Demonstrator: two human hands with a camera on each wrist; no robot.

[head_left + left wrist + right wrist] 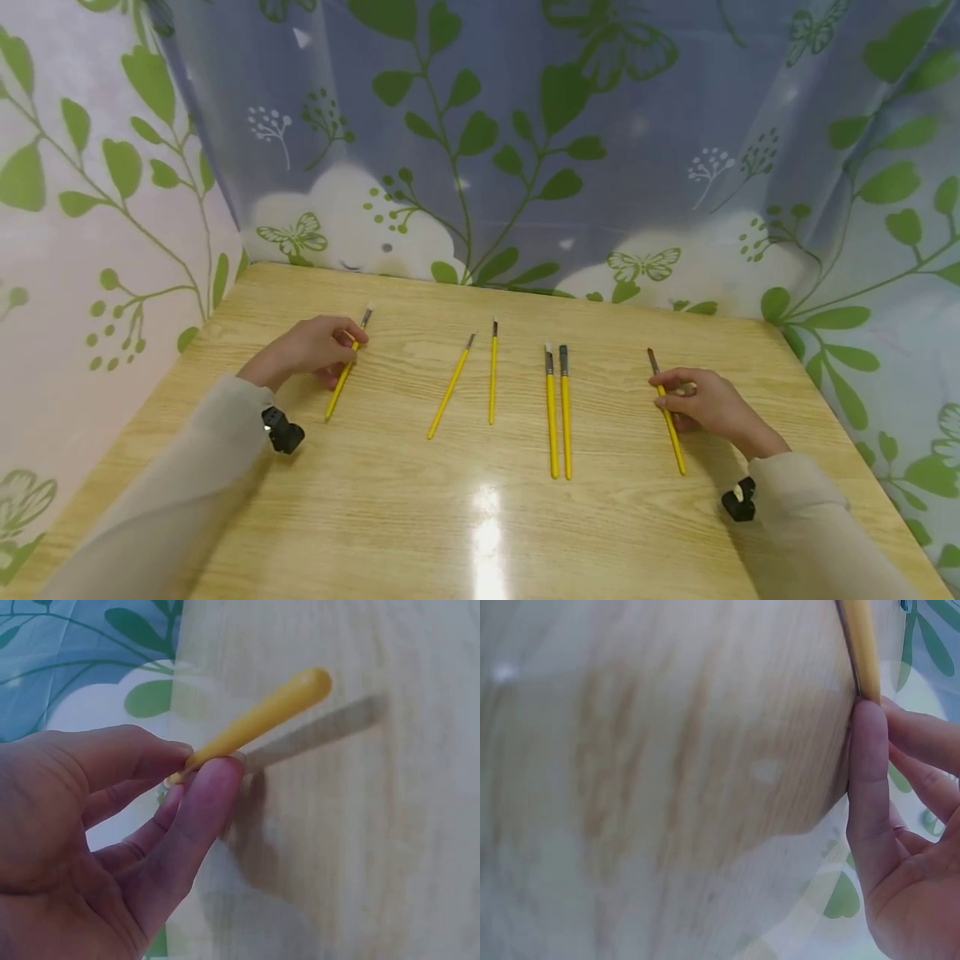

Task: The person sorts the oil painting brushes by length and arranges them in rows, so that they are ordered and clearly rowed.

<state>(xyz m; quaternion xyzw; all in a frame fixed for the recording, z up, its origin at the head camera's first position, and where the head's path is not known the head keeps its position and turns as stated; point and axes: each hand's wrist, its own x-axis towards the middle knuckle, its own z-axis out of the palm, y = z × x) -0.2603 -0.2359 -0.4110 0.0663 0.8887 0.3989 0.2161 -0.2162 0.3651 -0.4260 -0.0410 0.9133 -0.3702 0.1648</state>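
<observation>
At the left of the table, my left hand [318,343] pinches a yellow-handled paintbrush [340,392] between thumb and fingers, bristles pointing away from me. In the left wrist view its rounded handle end [300,691] stands off the table, with a shadow beside it. On the right side, my right hand [712,406] pinches another yellow paintbrush [676,448], which has reddish-brown bristles. Part of that yellow handle [863,649] shows above the thumb in the right wrist view. Whether this brush touches the table I cannot tell.
Between the hands lie a thin slanted paintbrush [450,389], a thin straight one [492,375], and two thicker ones, a pale-bristled brush [552,425] and a dark-bristled brush [566,425], side by side. Leaf-patterned cloth [495,167] borders the wooden table [375,517] at the back and sides.
</observation>
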